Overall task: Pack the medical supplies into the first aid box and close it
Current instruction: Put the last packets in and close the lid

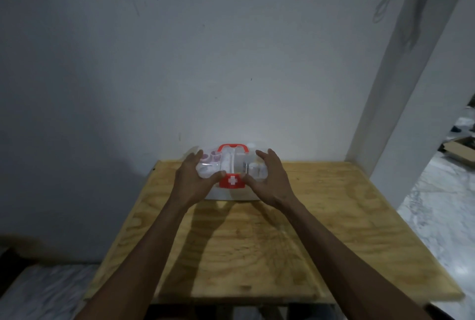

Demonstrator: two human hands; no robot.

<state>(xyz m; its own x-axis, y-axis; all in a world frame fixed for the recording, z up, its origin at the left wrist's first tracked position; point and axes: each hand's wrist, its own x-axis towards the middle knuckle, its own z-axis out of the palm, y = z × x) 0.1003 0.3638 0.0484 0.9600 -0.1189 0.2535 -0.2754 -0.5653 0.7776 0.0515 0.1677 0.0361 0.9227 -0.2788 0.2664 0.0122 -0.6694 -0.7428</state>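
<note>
Plywood table (270, 242) against a pale wall; dim light, soft focus. First aid box (231, 175) sits at the far edge of the table, just in front of the wall, clear lid down over supplies seen through it, red handle (232, 147) on top. Left hand (195, 178) and right hand (267, 178) are spread over the lid's two ends, thumbs near the red latch (231, 181). Whether the latch is caught cannot be told.

Risks, as judged: uneven pressing could leave one side unseated; a tall item inside might hold the lid up; a hard push could slide the box into the wall.
</note>
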